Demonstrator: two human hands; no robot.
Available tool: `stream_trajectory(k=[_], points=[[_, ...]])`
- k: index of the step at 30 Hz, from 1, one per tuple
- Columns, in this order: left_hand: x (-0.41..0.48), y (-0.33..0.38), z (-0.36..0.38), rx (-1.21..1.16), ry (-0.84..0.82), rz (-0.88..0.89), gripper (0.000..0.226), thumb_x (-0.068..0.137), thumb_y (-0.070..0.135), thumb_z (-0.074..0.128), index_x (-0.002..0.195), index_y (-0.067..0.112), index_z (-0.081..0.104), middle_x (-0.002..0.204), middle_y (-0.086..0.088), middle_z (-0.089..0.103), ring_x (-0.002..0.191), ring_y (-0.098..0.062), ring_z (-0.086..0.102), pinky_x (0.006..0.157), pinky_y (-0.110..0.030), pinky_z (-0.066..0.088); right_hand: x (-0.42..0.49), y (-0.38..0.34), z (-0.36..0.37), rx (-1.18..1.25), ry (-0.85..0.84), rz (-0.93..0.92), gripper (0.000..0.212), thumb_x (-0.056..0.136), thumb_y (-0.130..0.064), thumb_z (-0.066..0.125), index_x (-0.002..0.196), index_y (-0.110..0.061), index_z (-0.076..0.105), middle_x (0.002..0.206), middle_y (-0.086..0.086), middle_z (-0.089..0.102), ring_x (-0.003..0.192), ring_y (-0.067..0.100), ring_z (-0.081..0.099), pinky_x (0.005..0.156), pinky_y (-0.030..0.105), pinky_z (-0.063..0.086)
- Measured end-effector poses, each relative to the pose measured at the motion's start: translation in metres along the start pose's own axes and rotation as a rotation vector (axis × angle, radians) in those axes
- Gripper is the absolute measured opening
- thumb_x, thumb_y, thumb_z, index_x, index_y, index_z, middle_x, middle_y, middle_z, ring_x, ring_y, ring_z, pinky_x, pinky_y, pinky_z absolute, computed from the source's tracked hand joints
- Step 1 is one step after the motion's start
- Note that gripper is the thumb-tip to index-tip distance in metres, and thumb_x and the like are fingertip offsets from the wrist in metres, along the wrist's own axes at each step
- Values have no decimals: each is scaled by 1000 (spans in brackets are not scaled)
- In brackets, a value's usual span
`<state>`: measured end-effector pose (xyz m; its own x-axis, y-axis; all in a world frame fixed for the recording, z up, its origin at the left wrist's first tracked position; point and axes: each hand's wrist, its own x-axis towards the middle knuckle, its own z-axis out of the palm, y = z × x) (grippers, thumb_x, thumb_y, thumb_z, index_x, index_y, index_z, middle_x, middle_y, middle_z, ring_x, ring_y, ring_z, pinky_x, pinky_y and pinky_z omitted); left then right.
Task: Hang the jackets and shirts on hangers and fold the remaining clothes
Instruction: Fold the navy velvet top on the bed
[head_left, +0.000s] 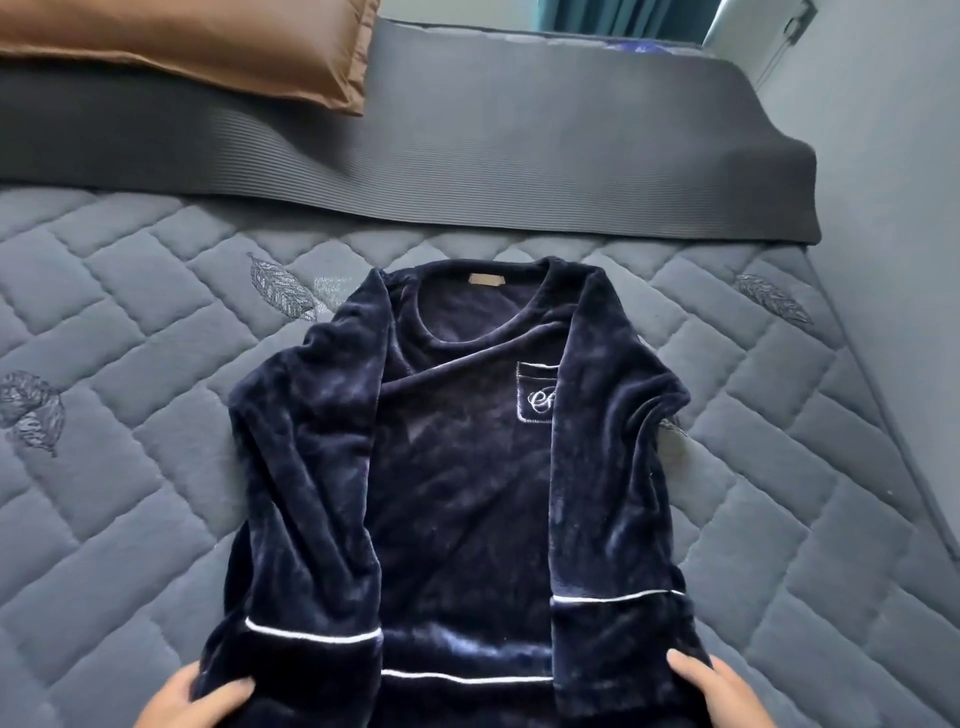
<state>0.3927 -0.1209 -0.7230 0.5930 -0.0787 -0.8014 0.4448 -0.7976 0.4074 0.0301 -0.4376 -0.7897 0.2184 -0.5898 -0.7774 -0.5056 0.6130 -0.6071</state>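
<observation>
Gripping the navy fleece top (462, 467) at its hem, left hand (192, 699) and right hand (719, 688) sit half cropped, seemingly pinching fabric.

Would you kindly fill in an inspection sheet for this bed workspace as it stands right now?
Surface: quilted grey mattress with stitched leaf motifs; a dark ribbed pad lies across its far end.
Job's things: navy fleece top lying flat, front up, both sleeves folded inward over the body; chest pocket partly covered by a sleeve. No hangers seen.
Clutter: brown pillow at the far left corner.
Hands: left hand and right hand each grip the top's bottom corners.
Cables: a thin cord on the wall, far right.
Surroundings: pale wall on the right; teal curtain beyond the bed.
</observation>
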Motion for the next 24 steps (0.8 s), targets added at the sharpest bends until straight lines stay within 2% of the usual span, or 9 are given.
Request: stream_trajectory(k=[3,6,8,10,13,16,19,21,24], points=[[-11,13,12,371,200,62,59,69,13,76,122,-8,58,107,-30,63,103,-48,56,90,-53,42,-13,-8,-13,-110,6,69,19,88,1,64,80,-11,77,92,7,76,103,25,65,107,47,41],[-36,38,65,543,452,456,65,57,45,53,107,6,70,101,-20,67,93,-44,63,82,-51,48,-16,-11,-17,-161,41,49,16,82,6,69,83,-9,75,87,7,77,99,26,67,99,45,46],[-43,77,121,536,419,752,69,63,49,50,111,3,68,112,-19,64,104,-42,61,89,-53,46,-22,-17,-11,-189,33,24,19,80,8,70,80,-10,75,84,5,77,95,26,68,95,45,48],[-41,130,177,532,255,939,59,75,44,59,121,9,62,120,-9,61,112,-33,57,94,-45,45,-24,-19,-7,-211,29,-2,22,79,8,70,76,-13,76,82,5,77,91,23,69,89,41,50],[-38,221,256,496,-77,964,49,87,40,60,129,19,52,126,1,54,119,-23,47,97,-33,42,-26,-25,-8,-298,21,-31,20,78,2,71,80,-18,72,83,0,76,92,19,70,85,36,52],[-36,294,326,628,-218,1013,54,87,43,57,135,22,45,130,-6,50,121,-28,49,96,-41,45,-25,-29,-13,-200,52,-17,27,79,0,73,97,-19,67,83,-10,74,83,3,68,68,12,49],[-28,339,380,866,-224,1063,72,85,50,54,148,32,25,139,-11,45,125,-35,48,96,-42,43,-16,-34,-26,-87,19,-33,45,79,10,70,105,-25,60,79,-21,70,71,-11,65,61,3,45],[-17,352,411,1014,-191,980,83,81,59,51,151,34,14,143,-14,39,126,-40,46,94,-43,42,-8,-30,-31,-124,-46,-22,46,79,6,70,109,-28,59,81,-19,71,75,-12,65,64,4,45],[-6,358,437,1128,-24,822,88,73,69,51,144,22,31,134,-17,41,119,-40,48,84,-42,43,-1,-23,-39,-157,-96,-3,33,80,-15,74,108,-26,61,96,-9,70,83,-1,66,74,13,50]])
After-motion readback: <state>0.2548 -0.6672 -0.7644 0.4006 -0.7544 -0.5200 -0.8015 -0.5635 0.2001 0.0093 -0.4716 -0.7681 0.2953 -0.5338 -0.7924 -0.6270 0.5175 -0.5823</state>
